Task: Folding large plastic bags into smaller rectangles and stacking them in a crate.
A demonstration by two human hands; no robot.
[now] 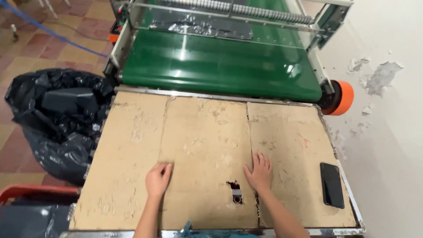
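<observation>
With the left hand (157,178) and right hand (260,172) pressed flat, fingers spread and gripping nothing, on the worn cardboard sheet (202,145) covering the tabletop (352,207), any sideways shove could slide the sheet, knocking the black phone (332,185) off or toward the green conveyor belt (220,66).

A white wall (392,145) with peeling paint meets a red-and-tan tiled floor (48,44).

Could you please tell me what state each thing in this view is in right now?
Left hand: flat on the cardboard, holding nothing.
Right hand: flat, fingers spread, empty.
Cardboard sheet: lying flat, worn, with a hole torn near the front.
Phone: screen dark, lying flat.
Green conveyor belt: bare.
Black rubbish bag: open, bulging.
</observation>
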